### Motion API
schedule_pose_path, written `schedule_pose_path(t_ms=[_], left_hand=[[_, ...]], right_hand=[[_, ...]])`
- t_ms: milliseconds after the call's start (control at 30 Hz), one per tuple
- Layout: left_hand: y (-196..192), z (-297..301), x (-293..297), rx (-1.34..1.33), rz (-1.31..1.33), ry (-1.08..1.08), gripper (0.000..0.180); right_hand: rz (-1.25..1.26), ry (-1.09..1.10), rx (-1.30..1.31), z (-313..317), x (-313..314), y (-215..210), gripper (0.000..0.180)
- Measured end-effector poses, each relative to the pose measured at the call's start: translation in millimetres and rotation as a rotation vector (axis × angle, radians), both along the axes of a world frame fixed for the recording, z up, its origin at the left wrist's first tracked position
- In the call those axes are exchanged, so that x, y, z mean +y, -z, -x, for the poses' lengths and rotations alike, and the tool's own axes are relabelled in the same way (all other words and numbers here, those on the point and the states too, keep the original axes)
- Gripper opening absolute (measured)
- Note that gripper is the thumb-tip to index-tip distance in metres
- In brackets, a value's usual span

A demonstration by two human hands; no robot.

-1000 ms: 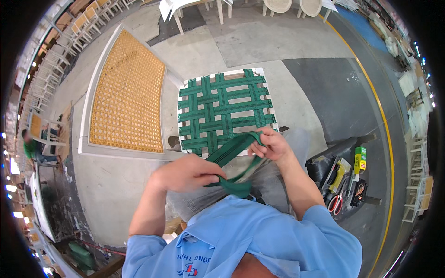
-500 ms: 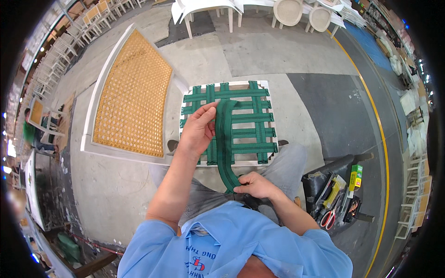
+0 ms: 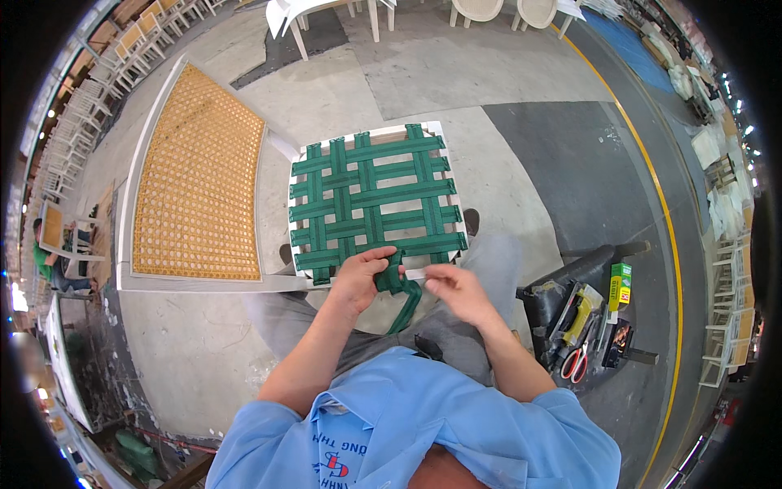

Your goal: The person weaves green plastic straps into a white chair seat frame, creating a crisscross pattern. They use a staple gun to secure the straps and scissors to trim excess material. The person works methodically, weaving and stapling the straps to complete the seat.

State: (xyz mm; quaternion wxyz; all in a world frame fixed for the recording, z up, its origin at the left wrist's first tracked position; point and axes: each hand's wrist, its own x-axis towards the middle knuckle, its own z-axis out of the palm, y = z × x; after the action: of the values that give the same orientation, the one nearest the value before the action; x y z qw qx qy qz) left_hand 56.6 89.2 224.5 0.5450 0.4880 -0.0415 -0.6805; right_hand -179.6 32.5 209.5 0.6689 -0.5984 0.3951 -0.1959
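**Workshop with grey floor: a green strap at the near edge of a chair seat**

Nearest is the person's left hand, whose grip is clamped on the green strap, over the near edge of the seat; a loose length of the strap hangs down toward the lap. The right hand is just beside it, a little blurred, with bent fingers; I cannot tell if this grip is holding anything.

The seat has a white frame and stands between the knees, covered with crossed green bands. To its left rises the chair's back, a white-framed cane panel. To the right, a black stool carries scissors with red handles, a yellow tool and a green-and-yellow box.

Farther off, a yellow line runs along the floor at right. At far left are a co-worker and rows of pale chairs.
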Motion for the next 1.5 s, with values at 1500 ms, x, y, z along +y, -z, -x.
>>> schedule_pose_path(t_ms=[1500], left_hand=[[52, 13, -29, -0.699, 0.01, 0.167, 0.044]], right_hand=[[0.06, 0.052, 0.428, -141, -190, 57, 0.018]])
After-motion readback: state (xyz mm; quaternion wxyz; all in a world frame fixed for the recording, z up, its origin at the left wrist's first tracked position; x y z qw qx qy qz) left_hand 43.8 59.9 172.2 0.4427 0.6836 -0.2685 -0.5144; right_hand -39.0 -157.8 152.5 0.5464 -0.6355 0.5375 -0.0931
